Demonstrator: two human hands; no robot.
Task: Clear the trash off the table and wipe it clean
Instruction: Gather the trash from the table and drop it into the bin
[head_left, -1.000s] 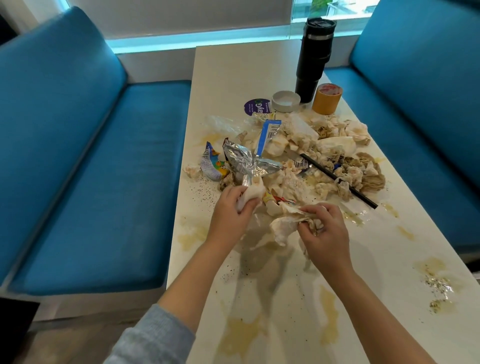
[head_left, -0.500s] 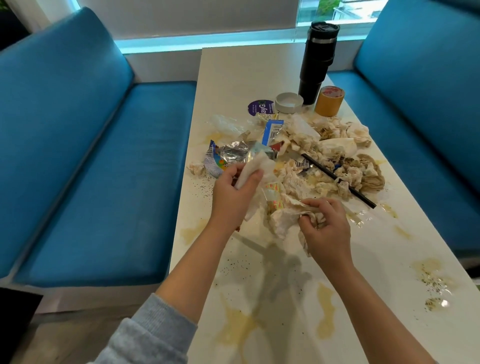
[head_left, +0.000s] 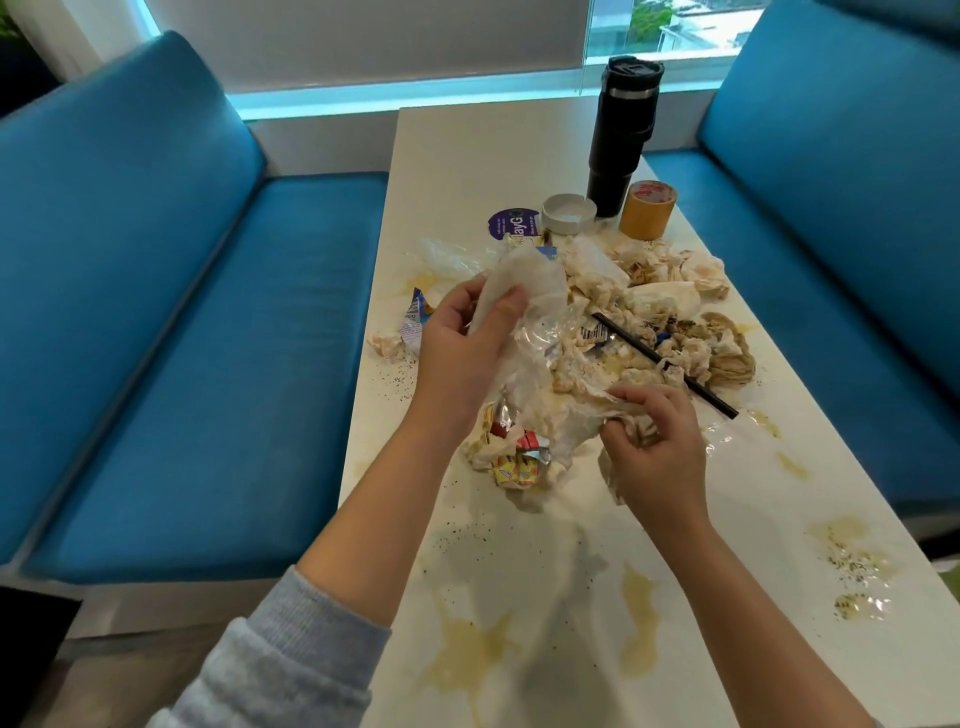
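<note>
Two bare hands are gripping trash just above the stained white table (head_left: 467, 156): the left hand (head_left: 460, 348) is curling round a crumpled clear plastic bag (head_left: 524, 299), and the right hand (head_left: 657, 449) is pinching a soiled white tissue (head_left: 610, 470). Yellow-and-red sachets (head_left: 514, 465) are lying under the bag; beyond, crumpled stained napkins (head_left: 649, 291) and a black straw (head_left: 667, 366) are lying heaped mid-table, before a tall black tumbler (head_left: 621, 135).
</note>
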